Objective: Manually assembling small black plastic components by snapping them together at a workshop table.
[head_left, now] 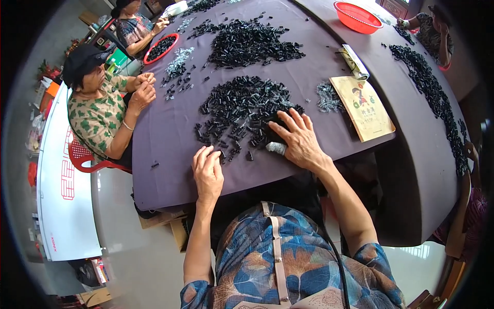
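A loose pile of small black tube-like plastic pieces [239, 100] lies on the purple-grey tablecloth [170, 185] before me. My right hand [298, 141] rests on the pile's near right side, palm down with its fingers spread. A pale wrap [276, 148] covers its thumb. By the pile's near left edge, my left hand [208, 172] lies on the cloth with its fingers loosely bent and slightly apart. A few stray black pieces sit close to its fingertips; I see nothing held in it.
Beyond is a bigger black heap [252, 44]. Clear small pieces [329, 98], a yellow booklet [363, 110] and a rolled paper [354, 62] lie right. A red basket [357, 18] stands farther off. At left, a co-worker [100, 110] sits near a red tray [176, 37].
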Motion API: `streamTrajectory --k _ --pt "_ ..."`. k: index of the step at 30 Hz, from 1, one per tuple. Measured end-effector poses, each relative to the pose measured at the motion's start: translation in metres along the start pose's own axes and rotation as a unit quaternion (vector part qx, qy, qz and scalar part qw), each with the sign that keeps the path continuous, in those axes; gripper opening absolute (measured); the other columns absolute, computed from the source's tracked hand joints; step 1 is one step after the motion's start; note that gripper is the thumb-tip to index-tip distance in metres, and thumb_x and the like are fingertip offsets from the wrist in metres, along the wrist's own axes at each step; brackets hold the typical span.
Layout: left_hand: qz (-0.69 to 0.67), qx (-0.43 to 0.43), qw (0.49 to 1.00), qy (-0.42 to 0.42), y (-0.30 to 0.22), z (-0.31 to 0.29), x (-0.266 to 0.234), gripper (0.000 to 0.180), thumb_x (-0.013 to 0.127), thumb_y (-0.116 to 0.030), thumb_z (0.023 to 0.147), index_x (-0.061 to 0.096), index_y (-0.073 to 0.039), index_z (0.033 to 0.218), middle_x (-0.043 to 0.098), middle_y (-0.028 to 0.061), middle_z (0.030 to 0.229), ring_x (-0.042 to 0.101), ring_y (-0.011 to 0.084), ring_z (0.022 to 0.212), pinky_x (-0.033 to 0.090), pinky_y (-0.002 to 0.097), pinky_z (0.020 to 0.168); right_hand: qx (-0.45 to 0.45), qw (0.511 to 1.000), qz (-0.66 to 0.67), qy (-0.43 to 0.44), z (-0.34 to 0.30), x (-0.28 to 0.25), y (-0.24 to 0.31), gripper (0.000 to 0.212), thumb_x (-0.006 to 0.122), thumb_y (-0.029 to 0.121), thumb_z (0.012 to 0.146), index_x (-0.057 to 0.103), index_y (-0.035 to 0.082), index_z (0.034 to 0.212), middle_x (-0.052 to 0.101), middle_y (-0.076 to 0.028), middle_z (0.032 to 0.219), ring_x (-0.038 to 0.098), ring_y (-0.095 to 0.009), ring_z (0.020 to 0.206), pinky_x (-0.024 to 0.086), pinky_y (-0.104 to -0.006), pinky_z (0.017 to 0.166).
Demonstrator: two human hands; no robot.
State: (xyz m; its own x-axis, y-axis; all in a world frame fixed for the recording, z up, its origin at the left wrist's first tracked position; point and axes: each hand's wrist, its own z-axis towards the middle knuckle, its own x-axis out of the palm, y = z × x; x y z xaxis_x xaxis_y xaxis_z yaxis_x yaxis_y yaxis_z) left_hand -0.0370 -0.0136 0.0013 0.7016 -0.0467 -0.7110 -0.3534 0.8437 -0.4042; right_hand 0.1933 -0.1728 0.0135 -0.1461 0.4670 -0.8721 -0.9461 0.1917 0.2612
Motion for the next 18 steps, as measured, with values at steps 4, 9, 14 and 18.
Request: streamTrajectory --k 4,9,14,18 --pt "0.004 -0.004 1.000 0.001 -0.001 0.000 0.000 0.012 0.061 -0.005 0.087 0.067 -0.002 0.097 0.063 0.0104 0.113 0.055 0.0312 0.114 0.042 0.0423 0.099 0.024 0.999 -0.019 -0.024 0.001 0.003 -0.002 0.050 0.061 0.046 0.087 0.059 0.019 0.128 0.045 -0.015 0.139 0.035 -0.038 0.134 0.025 -0.0557 0.108" --pt "0.008 0.001 1.000 -0.004 -0.003 0.002 -0.001 0.012 0.061 -0.003 0.087 0.067 -0.001 0.097 0.064 0.0115 0.112 0.056 0.0316 0.112 0.044 0.0414 0.098 0.040 0.997 -0.042 -0.054 0.002 0.005 0.001 0.053 0.062 0.047 0.086 0.059 0.014 0.128 0.044 -0.016 0.139 0.033 -0.040 0.135 0.022 -0.0561 0.111" --pt "0.011 0.002 1.000 -0.007 -0.003 0.003 -0.003 0.013 0.061 -0.001 0.086 0.068 0.000 0.097 0.065 0.0127 0.110 0.057 0.0320 0.110 0.046 0.0407 0.097 -0.038 0.999 -0.004 -0.027 0.005 0.002 0.009 0.064 0.061 0.054 0.084 0.058 0.008 0.128 0.048 -0.013 0.138 0.035 -0.034 0.137 0.021 -0.0504 0.114" --pt "0.016 0.000 1.000 -0.005 -0.005 0.003 -0.003 0.013 0.061 -0.001 0.086 0.068 0.000 0.097 0.065 0.0126 0.110 0.057 0.0321 0.110 0.046 0.0407 0.097 -0.059 0.998 0.027 -0.001 0.005 0.006 0.012 0.064 0.059 0.054 0.085 0.057 0.007 0.129 0.048 -0.012 0.139 0.035 -0.032 0.137 0.022 -0.0485 0.114"
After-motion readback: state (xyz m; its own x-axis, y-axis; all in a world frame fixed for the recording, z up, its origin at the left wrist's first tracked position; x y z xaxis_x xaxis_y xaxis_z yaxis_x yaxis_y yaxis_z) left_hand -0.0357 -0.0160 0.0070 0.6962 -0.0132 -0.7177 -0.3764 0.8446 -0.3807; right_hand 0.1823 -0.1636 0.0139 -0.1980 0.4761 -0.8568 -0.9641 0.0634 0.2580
